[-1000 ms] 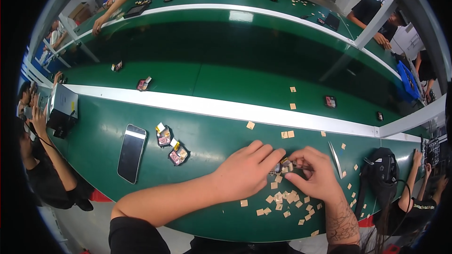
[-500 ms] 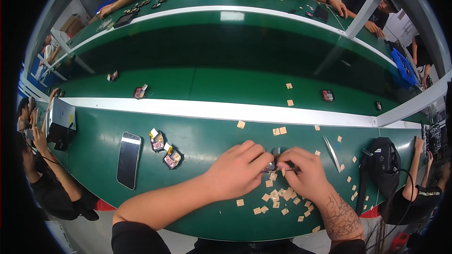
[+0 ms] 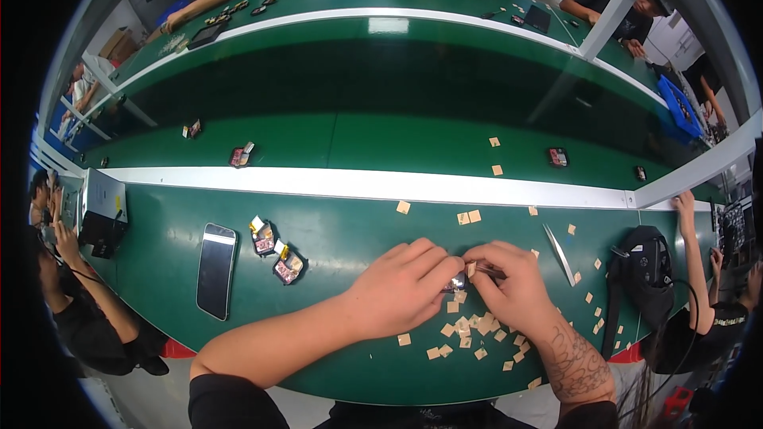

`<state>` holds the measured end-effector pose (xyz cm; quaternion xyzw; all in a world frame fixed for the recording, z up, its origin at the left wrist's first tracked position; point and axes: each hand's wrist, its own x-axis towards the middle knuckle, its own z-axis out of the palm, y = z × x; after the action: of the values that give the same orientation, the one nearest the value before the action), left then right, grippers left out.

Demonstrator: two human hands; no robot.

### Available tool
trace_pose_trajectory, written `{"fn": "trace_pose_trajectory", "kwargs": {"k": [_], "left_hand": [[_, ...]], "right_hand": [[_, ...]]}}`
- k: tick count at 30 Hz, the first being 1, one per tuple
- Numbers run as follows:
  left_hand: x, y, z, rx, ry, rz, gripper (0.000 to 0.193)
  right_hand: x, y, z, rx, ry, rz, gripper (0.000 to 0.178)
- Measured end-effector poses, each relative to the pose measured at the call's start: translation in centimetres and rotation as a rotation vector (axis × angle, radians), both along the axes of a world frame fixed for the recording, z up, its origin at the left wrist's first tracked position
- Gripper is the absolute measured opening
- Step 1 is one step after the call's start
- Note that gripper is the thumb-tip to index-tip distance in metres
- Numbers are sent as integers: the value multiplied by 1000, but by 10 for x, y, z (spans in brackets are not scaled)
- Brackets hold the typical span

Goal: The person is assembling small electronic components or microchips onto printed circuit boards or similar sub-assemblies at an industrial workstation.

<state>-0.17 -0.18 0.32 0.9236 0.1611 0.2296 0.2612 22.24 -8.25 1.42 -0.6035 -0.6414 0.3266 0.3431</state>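
Steady the device (image 3: 456, 283) the left hand (image 3: 405, 282) grips inside the desk's (image 3: 350, 377) near edge; right hand (image 3: 515, 282) pinches a tan square (image 3: 471, 270).

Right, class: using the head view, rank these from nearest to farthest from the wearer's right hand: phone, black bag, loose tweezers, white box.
1. Loose tweezers: just right of the right hand.
2. Black bag: farther right.
3. Phone: well across to the left.
4. White box: farthest left.

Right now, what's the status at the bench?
Left fingers holding small device, mostly hidden. Right fingers gripping dark slim tool. Loose tan squares scattered close by.
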Motion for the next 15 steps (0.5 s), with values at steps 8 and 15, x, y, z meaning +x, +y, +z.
{"fn": "trace_pose_trajectory", "kwargs": {"k": [8, 15], "left_hand": [[1, 1, 0, -12, 4, 45, 47], [-5, 2, -5, 37, 41, 29, 43]], "right_hand": [[0, -2, -1, -4, 53, -9, 21], [7, 2, 15, -70, -20, 89, 25]]}}
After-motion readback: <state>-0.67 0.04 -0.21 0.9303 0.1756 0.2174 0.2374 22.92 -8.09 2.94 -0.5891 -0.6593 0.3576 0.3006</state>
